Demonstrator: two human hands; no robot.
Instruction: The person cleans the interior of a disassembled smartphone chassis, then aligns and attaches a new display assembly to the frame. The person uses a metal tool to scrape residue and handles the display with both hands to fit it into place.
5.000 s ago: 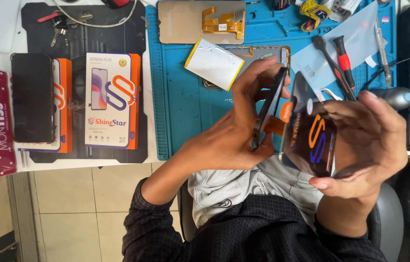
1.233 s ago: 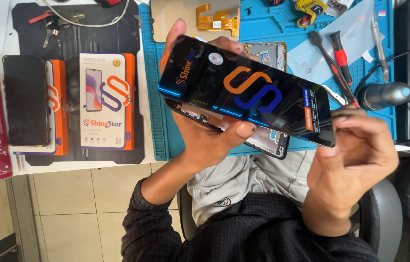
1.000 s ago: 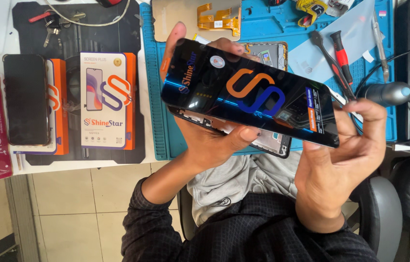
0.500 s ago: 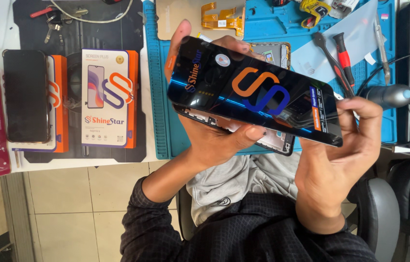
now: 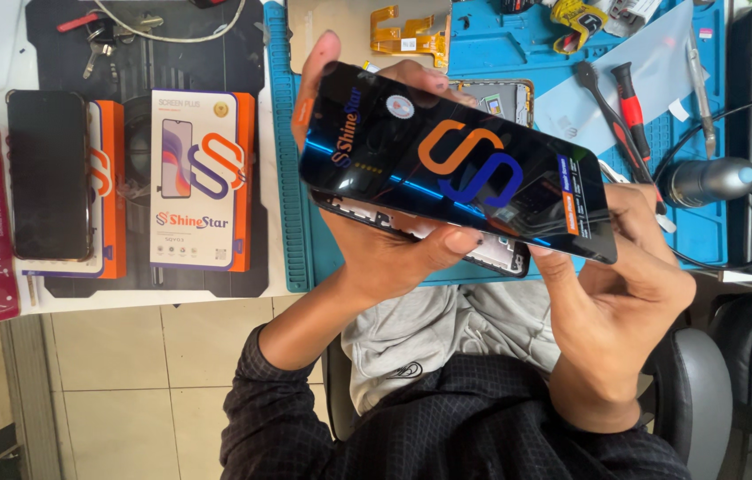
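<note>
The replacement phone screen (image 5: 456, 164), black with an orange-and-blue protective film, sits tilted over a phone frame (image 5: 492, 253) above your lap; your left hand (image 5: 376, 240) wraps both from beneath, and your right hand (image 5: 625, 276) pinches the screen's lower end. Beyond lie the blue work mat (image 5: 518, 53), red-handled pliers (image 5: 629, 102), and, far left, two screen boxes (image 5: 198, 178) and a dark phone (image 5: 47, 173).

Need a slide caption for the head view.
Both hands, left hand and right hand, hold a new phone screen over a phone frame.
</note>
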